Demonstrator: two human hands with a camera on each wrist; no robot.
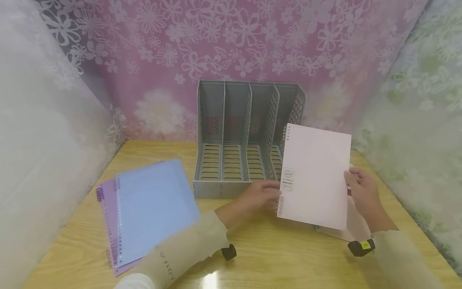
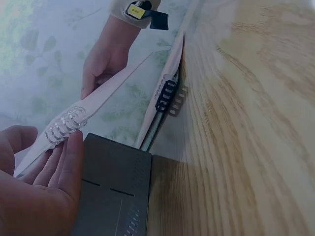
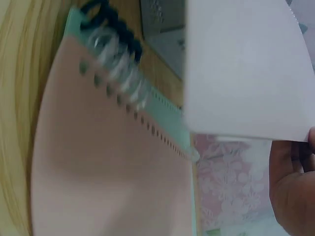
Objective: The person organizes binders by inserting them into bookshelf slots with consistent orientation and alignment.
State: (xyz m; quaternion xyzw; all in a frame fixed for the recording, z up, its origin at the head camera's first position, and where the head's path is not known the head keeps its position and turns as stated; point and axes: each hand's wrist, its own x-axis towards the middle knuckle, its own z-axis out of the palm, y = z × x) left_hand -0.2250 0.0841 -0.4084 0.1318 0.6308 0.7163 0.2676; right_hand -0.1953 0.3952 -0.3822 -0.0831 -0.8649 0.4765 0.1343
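A pale pink spiral notebook (image 1: pixel 315 176) is held up off the table, tilted, at the front right of a grey file rack (image 1: pixel 220 189). My right hand (image 1: pixel 364 194) pinches its right edge between thumb and fingers. At the coil side, my left hand (image 1: pixel 258 196) reaches its fingers to the binding. In the left wrist view, straight fingertips touch the clear coil (image 2: pixel 66 124), with the thumb held apart. Below the raised notebook lies a peach notebook (image 3: pixel 113 172), on top of a green one (image 3: pixel 167 115) with a dark coil.
A light blue notebook (image 1: pixel 155 204) overlaps a purple notebook (image 1: pixel 108 204) on the left of the wooden table (image 1: pixel 274 257). The rack has several slots with tall dividers. Flower-patterned cloth (image 1: pixel 231 40) hangs behind and at the sides.
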